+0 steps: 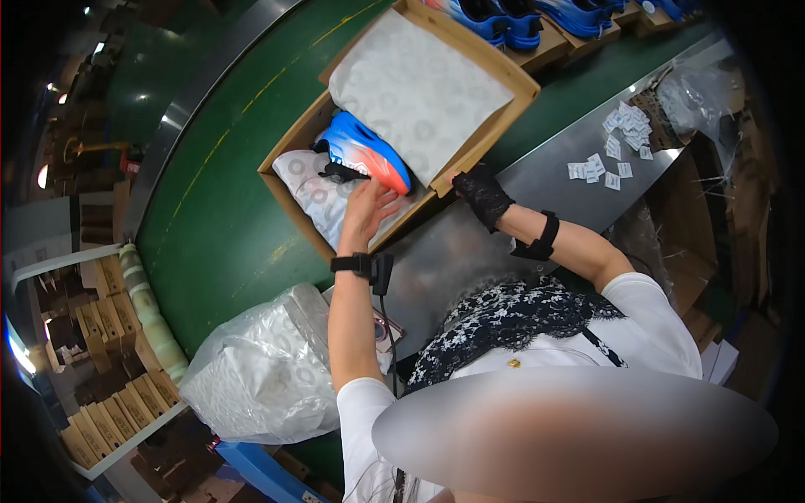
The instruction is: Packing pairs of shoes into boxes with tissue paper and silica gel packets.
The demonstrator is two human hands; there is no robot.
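An open brown cardboard shoebox [295, 211] lies at an angle on the green belt. Inside, a blue, white and orange sports shoe [359, 151] rests on printed white tissue paper [314, 197], and a wide sheet of that paper spreads over the box's far side. My left hand [367, 215] is over the near part of the box, fingers stretched out beside the shoe's orange toe; I see nothing held in it. My right hand [482, 196], in a black lace glove, has its fingertips closed at the box's near right edge. A black strap circles each forearm.
Small white sachets [627, 126] lie on the metal ledge [549, 172] to the right. More blue shoes [579, 15] on boxes line the far right. A clear plastic bag of paper [260, 365] stands near left, beside a rack of boxes [126, 411].
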